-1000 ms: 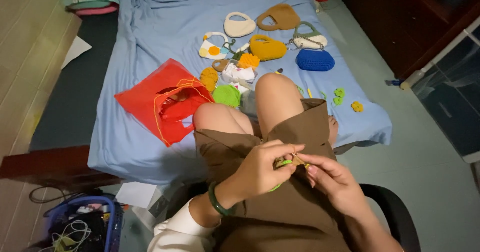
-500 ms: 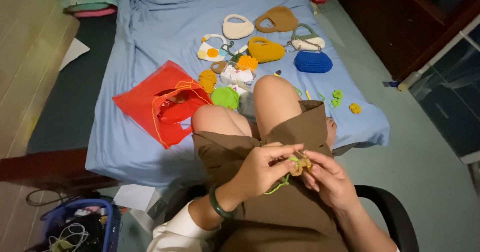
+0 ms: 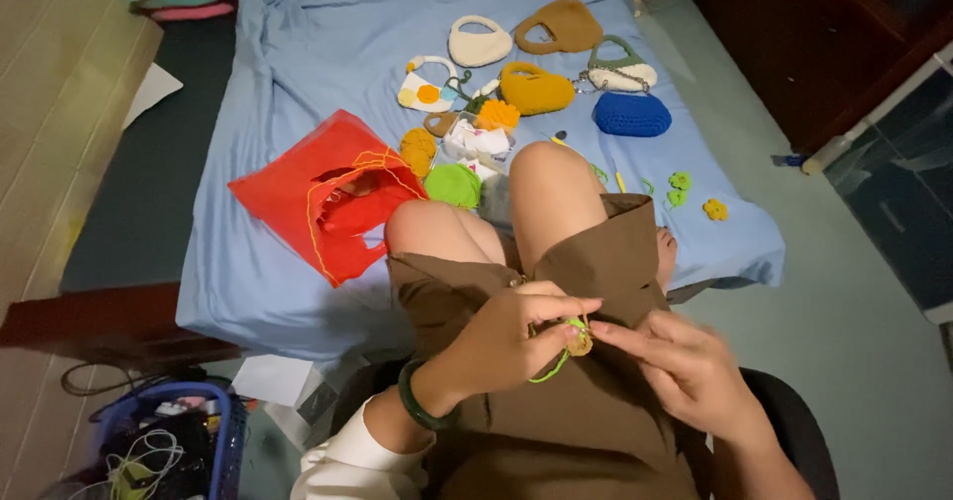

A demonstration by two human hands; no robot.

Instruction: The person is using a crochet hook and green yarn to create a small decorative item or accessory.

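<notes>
Spread across a blue bedsheet [image 3: 298, 53]: a red bag with orange cord [image 3: 323, 197] at left, gaping open. Farther off, a cream crocheted purse [image 3: 478, 42] beside a tan crocheted purse [image 3: 558, 25]. Nearer, a mustard crocheted purse [image 3: 536, 89], with a royal-blue crocheted pouch [image 3: 631, 114] to its right and a grey-and-cream purse [image 3: 619, 69] just beyond that. A white purse with an orange dot [image 3: 425, 85] at left of the mustard one. A lime-green crocheted round [image 3: 453, 184] near the knees. Small green crocheted flowers [image 3: 679, 186] and a yellow one [image 3: 714, 208] at the right edge. Down at near left, a blue basket of cables [image 3: 169, 440] on the floor.
</notes>
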